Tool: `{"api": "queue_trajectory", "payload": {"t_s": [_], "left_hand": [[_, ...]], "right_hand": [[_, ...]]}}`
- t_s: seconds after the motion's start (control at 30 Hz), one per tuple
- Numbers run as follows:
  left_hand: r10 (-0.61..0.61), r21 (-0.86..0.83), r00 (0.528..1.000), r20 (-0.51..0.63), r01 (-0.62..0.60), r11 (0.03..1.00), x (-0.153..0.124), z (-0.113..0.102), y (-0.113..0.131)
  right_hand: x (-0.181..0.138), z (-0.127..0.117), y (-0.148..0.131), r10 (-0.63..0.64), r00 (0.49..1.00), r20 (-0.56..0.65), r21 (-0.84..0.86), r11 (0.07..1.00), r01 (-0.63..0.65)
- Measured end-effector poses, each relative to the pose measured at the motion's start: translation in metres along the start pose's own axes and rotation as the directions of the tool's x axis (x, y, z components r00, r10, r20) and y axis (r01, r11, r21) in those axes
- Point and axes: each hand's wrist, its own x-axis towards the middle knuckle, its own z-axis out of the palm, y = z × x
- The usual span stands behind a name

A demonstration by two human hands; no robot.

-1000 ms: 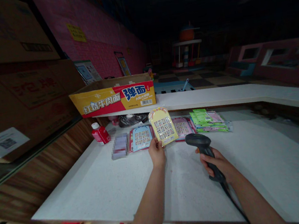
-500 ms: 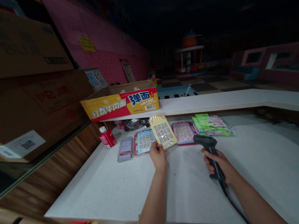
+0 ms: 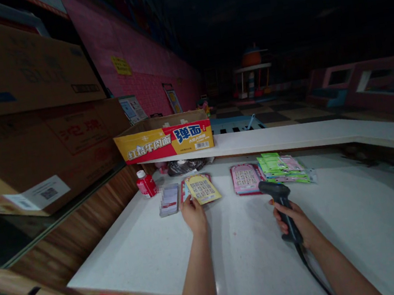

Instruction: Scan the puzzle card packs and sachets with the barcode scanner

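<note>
My left hand (image 3: pixel 194 217) pinches the lower left edge of a yellow card (image 3: pixel 209 195) printed with a grid of small pictures. The card lies over a small pile with a blue and red edge (image 3: pixel 184 191), mostly hidden beneath it. Wrapped around the grip of a black handheld barcode scanner (image 3: pixel 288 220) is my right hand (image 3: pixel 303 225); the scanner's head points left and its cable runs down to the front. Just beyond the scanner lies a pile of pink cards (image 3: pixel 245 179), with bright green packets (image 3: pixel 280 167) stacked to its right.
A phone-like flat object (image 3: pixel 169 200), partly blurred, and a red bottle with a white cap (image 3: pixel 146 184) stand left of the cards. An open yellow-red noodle carton (image 3: pixel 167 142) sits on the raised white ledge (image 3: pixel 290 135). Large cardboard boxes (image 3: pixel 36 150) are stacked at left.
My left hand has moved left and lowered the yellow card onto the left pile. The scanner stays in my right hand, nearly in place. The view has shifted slightly.
</note>
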Motion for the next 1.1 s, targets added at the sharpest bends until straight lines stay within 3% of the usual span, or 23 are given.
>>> {"api": "queue_trajectory", "payload": {"t_s": [0.07,0.13,0.2,0.27,0.37,0.47,0.83,0.97,1.1], "left_hand": [[0.086,0.148,0.994,-0.062,-0.076,0.986,-0.002,-0.003,0.005],[0.195,0.245,0.98,-0.03,-0.182,0.952,-0.007,-0.004,0.012],[0.322,0.256,0.94,0.112,-0.341,0.905,-0.013,-0.002,0.019],[0.409,0.233,0.867,0.285,-0.477,0.847,-0.019,0.002,0.027],[0.404,0.26,0.811,0.423,-0.535,0.804,-0.026,0.008,0.036],[0.35,0.324,0.834,0.426,-0.502,0.802,-0.026,0.009,0.037],[0.289,0.439,0.92,0.265,-0.381,0.814,-0.017,-0.003,0.026],[0.298,0.428,0.925,0.235,-0.374,0.823,-0.015,-0.001,0.023],[0.401,0.337,0.894,0.2,-0.447,0.829,-0.017,0.003,0.022]], "right_hand": [[-0.001,0.001,-0.001,0.005,1.0,-0.003,-0.004,1.0,-0.005],[-0.002,0.001,-0.002,0.009,1.0,-0.006,-0.008,1.0,-0.009],[-0.003,0.001,-0.002,0.011,1.0,-0.002,-0.009,1.0,-0.011],[-0.003,0.001,-0.003,0.013,1.0,0.01,-0.008,1.0,-0.013],[-0.003,0.0,-0.004,0.012,1.0,0.011,-0.006,1.0,-0.012],[-0.003,0.001,-0.003,0.013,1.0,-0.008,-0.007,1.0,-0.013],[-0.002,-0.004,0.001,0.025,1.0,0.007,-0.01,1.0,-0.024],[-0.002,-0.003,0.0,0.03,1.0,0.009,-0.009,1.0,-0.029],[-0.001,-0.002,0.0,0.018,1.0,-0.006,0.009,1.0,-0.017]]}}
